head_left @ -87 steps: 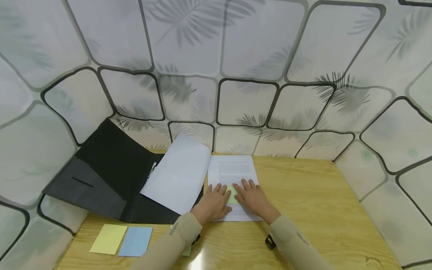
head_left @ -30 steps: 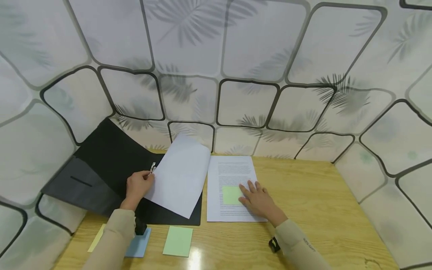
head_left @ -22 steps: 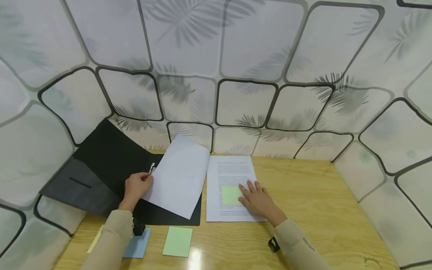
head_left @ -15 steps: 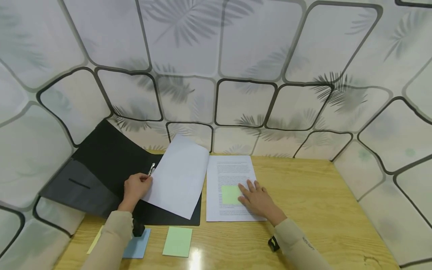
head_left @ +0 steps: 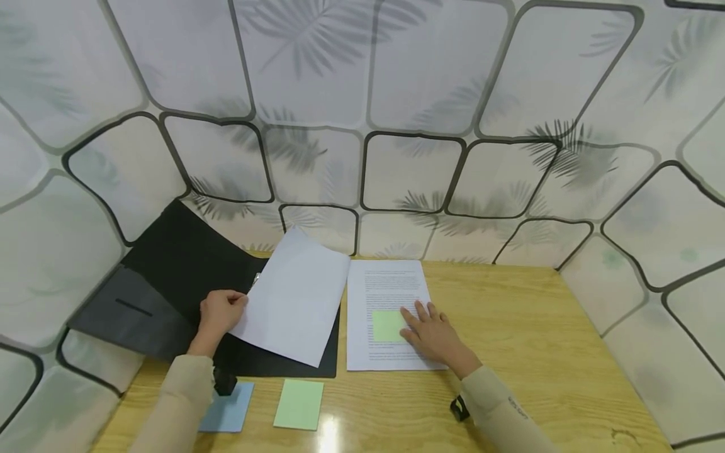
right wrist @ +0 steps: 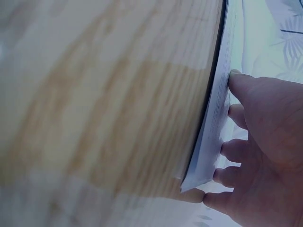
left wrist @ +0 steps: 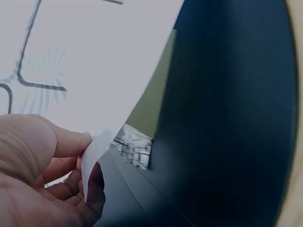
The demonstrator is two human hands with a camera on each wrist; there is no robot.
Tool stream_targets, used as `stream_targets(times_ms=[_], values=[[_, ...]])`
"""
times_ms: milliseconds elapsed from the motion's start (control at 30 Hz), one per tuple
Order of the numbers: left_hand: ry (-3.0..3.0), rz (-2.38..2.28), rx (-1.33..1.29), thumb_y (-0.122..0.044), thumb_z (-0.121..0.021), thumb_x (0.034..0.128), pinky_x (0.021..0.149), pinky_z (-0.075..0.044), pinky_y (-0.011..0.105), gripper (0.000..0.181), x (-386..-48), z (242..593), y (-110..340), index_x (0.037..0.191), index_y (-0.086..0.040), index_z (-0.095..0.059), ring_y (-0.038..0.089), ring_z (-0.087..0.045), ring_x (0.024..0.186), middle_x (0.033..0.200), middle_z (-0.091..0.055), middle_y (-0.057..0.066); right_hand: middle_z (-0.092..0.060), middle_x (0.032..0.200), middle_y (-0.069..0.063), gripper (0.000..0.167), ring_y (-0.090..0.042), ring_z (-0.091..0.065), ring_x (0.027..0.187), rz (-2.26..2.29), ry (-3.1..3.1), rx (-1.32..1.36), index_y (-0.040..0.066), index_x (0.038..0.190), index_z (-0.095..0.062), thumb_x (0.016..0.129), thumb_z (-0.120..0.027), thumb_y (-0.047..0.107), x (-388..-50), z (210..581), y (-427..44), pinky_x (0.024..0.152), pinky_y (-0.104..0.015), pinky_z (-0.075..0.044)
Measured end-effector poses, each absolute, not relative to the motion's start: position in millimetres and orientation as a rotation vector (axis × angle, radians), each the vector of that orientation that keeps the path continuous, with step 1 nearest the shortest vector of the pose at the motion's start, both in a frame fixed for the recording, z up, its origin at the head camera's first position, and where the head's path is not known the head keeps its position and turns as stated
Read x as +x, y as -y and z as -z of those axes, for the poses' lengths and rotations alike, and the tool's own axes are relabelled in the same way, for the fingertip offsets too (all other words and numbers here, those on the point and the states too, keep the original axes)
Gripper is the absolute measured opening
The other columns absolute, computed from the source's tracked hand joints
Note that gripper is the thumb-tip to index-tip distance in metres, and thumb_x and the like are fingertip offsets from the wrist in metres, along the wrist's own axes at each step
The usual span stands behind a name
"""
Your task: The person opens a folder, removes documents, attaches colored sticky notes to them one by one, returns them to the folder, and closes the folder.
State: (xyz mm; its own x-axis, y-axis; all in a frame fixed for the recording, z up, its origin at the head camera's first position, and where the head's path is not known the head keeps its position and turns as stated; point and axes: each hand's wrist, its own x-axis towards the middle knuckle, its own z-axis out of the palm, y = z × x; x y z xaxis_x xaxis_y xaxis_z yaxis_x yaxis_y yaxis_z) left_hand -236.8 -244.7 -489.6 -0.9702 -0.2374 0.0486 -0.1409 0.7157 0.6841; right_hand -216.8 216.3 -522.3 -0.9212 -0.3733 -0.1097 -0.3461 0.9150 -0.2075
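Note:
My left hand point(head_left: 218, 314) pinches the left edge of a blank white sheet point(head_left: 294, 296) between thumb and fingers; the left wrist view shows that edge bent up in the grip. The sheet lies turned over an open black folder point(head_left: 187, 264), partly covering a metal clip point(head_left: 257, 278). To the right, my right hand point(head_left: 433, 336) rests with fingers spread on a printed page point(head_left: 391, 283), its fingertips at the edge of a light green sticky note point(head_left: 387, 326). In the right wrist view, several paper edges point(right wrist: 201, 165) show under that hand.
Along the front of the wooden table point(head_left: 510, 327) lie a blue sticky pad point(head_left: 228, 408) and a green sticky pad point(head_left: 298, 404). The left sleeve point(head_left: 178, 402) hides the yellow pad's place. A patterned wall covering point(head_left: 419, 170) rises behind the table.
My left hand has left the sticky note on the printed page and gone left to the folder. Lately it has drawn the white sheet's edge slightly left, over the clip. The right hand stays put.

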Motion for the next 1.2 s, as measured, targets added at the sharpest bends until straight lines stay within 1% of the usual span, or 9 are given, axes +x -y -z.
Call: stream_targets(times_ms=[200,333,467,667,767,900,1000,1133,1200], values=[[2.784,1.198,0.283,-0.015,-0.065,0.1027,0.068,-0.05,0.033,0.028,-235.7,480.6,239.4,0.111,0.01,-0.075,0.033,-0.065,0.088,0.106,-0.073,0.028,-0.033,0.165,-0.034,0.058,-0.061,-0.028,0.152,0.299,-2.923,-0.545,0.008,0.161,-0.043,0.113,-0.046,0.04,-217.2,521.2,-215.3,0.118,-0.076,-0.03],[2.759,1.388,0.281,-0.018,-0.064,0.1044,0.066,-0.049,0.027,0.032,-235.6,474.2,229.5,0.118,0.01,-0.073,0.027,-0.068,0.088,0.114,-0.075,0.028,-0.033,0.165,-0.034,0.058,-0.061,-0.028,0.152,0.305,-2.921,-0.547,0.008,0.161,-0.043,0.113,-0.046,0.041,-218.2,522.2,-215.8,0.118,-0.076,-0.03],[2.699,1.589,0.25,-0.02,-0.063,0.1063,0.065,-0.054,0.028,0.034,-233.0,464.7,216.0,0.124,0.008,-0.071,0.017,-0.07,0.08,0.116,-0.076,0.026,-0.034,0.165,-0.034,0.059,-0.061,-0.029,0.152,0.295,-2.926,-0.551,0.008,0.161,-0.043,0.113,-0.046,0.041,-218.3,524.9,-216.6,0.117,-0.076,-0.031],[2.573,1.744,0.127,-0.018,-0.065,0.1063,0.064,-0.056,0.026,0.032,-226.8,449.6,192.4,0.124,0.007,-0.072,0.008,-0.066,0.074,0.104,-0.08,0.015,-0.036,0.164,-0.034,0.058,-0.061,-0.031,0.151,0.289,-2.951,-0.564,0.008,0.16,-0.045,0.112,-0.047,0.041,-217.6,526.4,-217.3,0.116,-0.076,-0.033],[2.521,1.776,0.052,-0.018,-0.066,0.1061,0.065,-0.056,0.025,0.031,-222.3,441.9,179.3,0.123,0.006,-0.072,0.007,-0.067,0.074,0.102,-0.08,0.013,-0.036,0.164,-0.034,0.058,-0.062,-0.031,0.15,0.302,-2.952,-0.568,0.008,0.16,-0.045,0.112,-0.048,0.04,-217.2,524.5,-217.5,0.116,-0.076,-0.032],[2.464,1.791,-0.022,-0.019,-0.067,0.1055,0.063,-0.057,0.026,0.028,-216.4,433.9,159.5,0.12,0.004,-0.075,0.01,-0.067,0.073,0.098,-0.08,0.015,-0.036,0.164,-0.034,0.058,-0.062,-0.03,0.15,0.332,-2.934,-0.567,0.008,0.16,-0.046,0.112,-0.048,0.041,-217.0,521.3,-218.1,0.116,-0.076,-0.032],[2.425,1.782,-0.074,-0.019,-0.069,0.1042,0.06,-0.056,0.026,0.024,-212.2,432.9,142.3,0.115,0.002,-0.077,0.01,-0.067,0.068,0.093,-0.079,0.016,-0.039,0.16,-0.038,0.056,-0.063,-0.035,0.147,0.43,-2.932,-0.599,0.003,0.156,-0.049,0.112,-0.05,0.037,-218.9,517.5,-218.6,0.115,-0.076,-0.034],[2.386,1.736,-0.181,-0.015,-0.073,0.1012,0.057,-0.055,0.025,0.017,-205.9,437.8,115.9,0.106,-0.001,-0.081,0.009,-0.067,0.064,0.087,-0.079,0.017,-0.042,0.157,-0.038,0.055,-0.059,-0.042,0.145,0.682,-2.946,-0.591,-0.001,0.152,-0.053,0.111,-0.053,0.035,-222.4,502.7,-218.0,0.117,-0.07,-0.038],[2.375,1.716,-0.234,-0.013,-0.074,0.0997,0.057,-0.054,0.024,0.014,-202.1,441.3,102.2,0.104,-0.002,-0.082,0.009,-0.068,0.064,0.087,-0.079,0.017,-0.044,0.159,-0.034,0.055,-0.053,-0.044,0.147,0.829,-2.956,-0.557,0.0,0.152,-0.053,0.111,-0.054,0.036,-223.1,490.7,-216.0,0.119,-0.066,-0.038]])
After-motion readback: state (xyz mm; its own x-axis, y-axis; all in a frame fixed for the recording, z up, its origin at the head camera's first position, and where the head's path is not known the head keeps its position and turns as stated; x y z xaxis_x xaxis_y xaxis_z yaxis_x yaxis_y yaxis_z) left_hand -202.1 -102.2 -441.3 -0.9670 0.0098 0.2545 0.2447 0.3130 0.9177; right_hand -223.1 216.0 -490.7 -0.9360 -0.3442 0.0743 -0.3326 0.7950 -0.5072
